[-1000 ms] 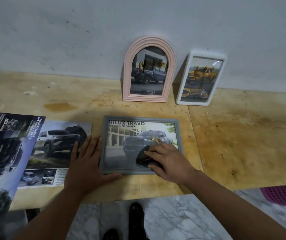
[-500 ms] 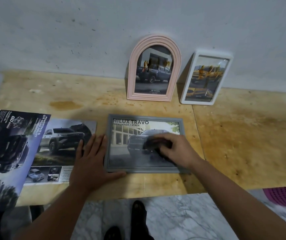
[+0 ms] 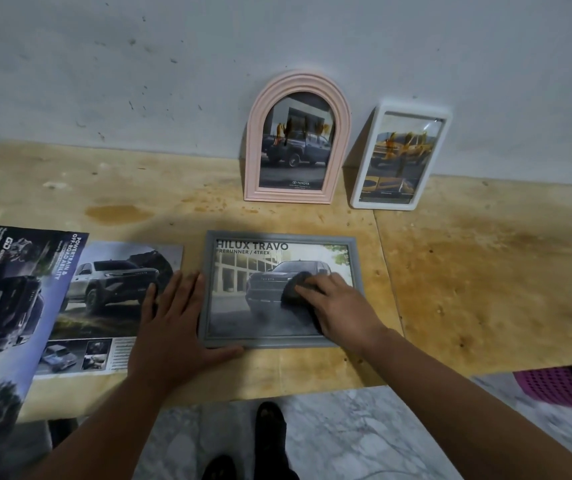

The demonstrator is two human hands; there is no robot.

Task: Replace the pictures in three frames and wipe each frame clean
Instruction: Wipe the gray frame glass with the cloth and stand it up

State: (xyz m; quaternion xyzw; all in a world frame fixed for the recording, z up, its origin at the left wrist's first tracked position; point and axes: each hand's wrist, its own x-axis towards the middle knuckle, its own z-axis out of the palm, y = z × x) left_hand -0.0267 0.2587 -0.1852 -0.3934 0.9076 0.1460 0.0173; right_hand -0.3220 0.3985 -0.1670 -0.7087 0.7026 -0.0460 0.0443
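The grey frame [image 3: 279,289] lies flat on the wooden table [image 3: 468,271], near its front edge, glass side up. It holds a truck picture headed "HILUX TRAVO".

The left hand [image 3: 173,327] rests flat on the table against the frame's left side — fingers straight and together, thumb extended along the frame's lower edge. It grips nothing.

The right hand [image 3: 340,310] presses a dark cloth [image 3: 295,289] onto the glass over the right half of the picture. Its fingers lie over the cloth, slightly bent; whether they clutch it or only press it cannot be told.

The pink arched frame [image 3: 296,147] and the white frame [image 3: 400,155] stand tilted against the wall [image 3: 208,64] at the back of the table, side by side — each holds a vehicle picture.

An open car brochure [image 3: 52,306] lies left of the left hand, partly over the table's front edge.
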